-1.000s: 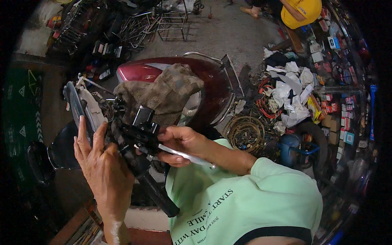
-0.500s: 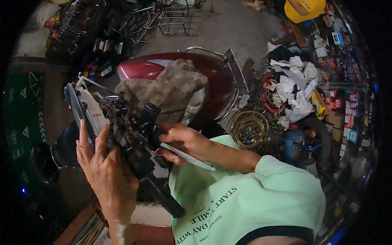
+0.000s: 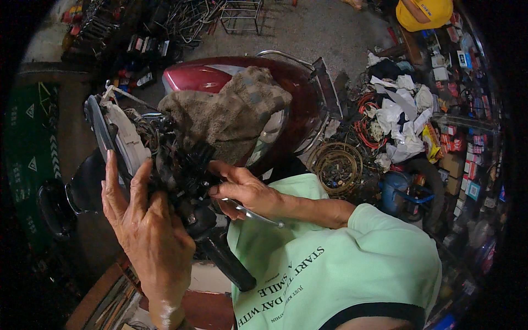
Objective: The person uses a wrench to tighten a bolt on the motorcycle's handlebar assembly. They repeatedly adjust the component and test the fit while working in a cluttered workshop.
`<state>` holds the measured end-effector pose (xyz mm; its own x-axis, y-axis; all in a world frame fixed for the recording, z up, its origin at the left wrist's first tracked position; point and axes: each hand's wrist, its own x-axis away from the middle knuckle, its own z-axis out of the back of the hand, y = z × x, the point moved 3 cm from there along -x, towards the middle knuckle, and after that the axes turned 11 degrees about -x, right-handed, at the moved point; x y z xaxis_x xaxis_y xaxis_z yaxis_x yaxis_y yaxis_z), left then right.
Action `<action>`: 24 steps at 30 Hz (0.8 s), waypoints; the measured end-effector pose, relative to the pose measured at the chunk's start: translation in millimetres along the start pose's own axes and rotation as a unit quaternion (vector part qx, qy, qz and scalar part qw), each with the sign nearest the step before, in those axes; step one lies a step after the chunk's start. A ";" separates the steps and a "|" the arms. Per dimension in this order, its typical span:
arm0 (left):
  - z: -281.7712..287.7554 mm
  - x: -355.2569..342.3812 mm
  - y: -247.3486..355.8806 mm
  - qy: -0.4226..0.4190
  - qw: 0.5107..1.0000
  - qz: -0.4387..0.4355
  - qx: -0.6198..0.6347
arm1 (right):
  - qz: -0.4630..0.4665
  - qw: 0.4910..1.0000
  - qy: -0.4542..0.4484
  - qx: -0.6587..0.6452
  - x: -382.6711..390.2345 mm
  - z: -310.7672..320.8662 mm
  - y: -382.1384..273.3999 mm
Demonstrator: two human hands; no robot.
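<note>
My left hand [image 3: 151, 228] lies spread against the opened front end of a motorbike, fingers up along the pale headlight housing [image 3: 124, 135], holding nothing. My right hand [image 3: 245, 190] is closed around the inner end of a silver hand lever [image 3: 258, 217], at the dark clamp area of the handlebar. The lever's ball-tipped end sticks out past the fingers toward my shirt. Below it, a black rubber handlebar grip [image 3: 228, 264] points toward me. Wires and dark parts [image 3: 190, 165] crowd between both hands; the exact spot under the right fingertips is hidden.
A brown checked cloth [image 3: 225, 113] drapes over the red motorbike body [image 3: 201, 78]. A metal rear rack [image 3: 327, 88] stands at its far end. To the right lie coiled cable [image 3: 336, 168], white plastic scraps [image 3: 407, 110] and small boxes. A person in yellow [image 3: 423, 14] is at the far right.
The lever has turned in my right hand, from its broad side to a narrower edge. My right fingers have shifted over the clamp area. The left hand stays on the housing; the view has shifted slightly.
</note>
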<state>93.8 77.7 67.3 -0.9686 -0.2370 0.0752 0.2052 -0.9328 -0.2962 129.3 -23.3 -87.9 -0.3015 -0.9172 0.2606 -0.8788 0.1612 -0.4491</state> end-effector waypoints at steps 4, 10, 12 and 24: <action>-1.4 1.3 -0.4 0.013 1.000 0.001 -0.007 | -0.006 1.000 -0.007 0.007 0.0 -2.0 -2.4; -0.3 -0.8 -0.2 0.004 1.000 0.000 -0.006 | 0.003 1.000 -0.011 0.001 -0.7 3.1 4.0; 0.9 -0.4 0.8 -0.004 1.000 0.003 -0.004 | 0.013 1.000 -0.012 -0.019 0.3 4.5 8.1; 1.5 -1.4 0.6 -0.021 1.000 0.010 -0.002 | -0.071 0.944 -0.070 -0.313 3.7 30.3 28.2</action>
<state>95.4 77.1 68.4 -0.9576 -0.2662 0.1099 0.2230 -0.9269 -0.3019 114.6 -33.2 -125.5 -0.1498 -0.9781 0.1445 -0.9665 0.1757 0.1871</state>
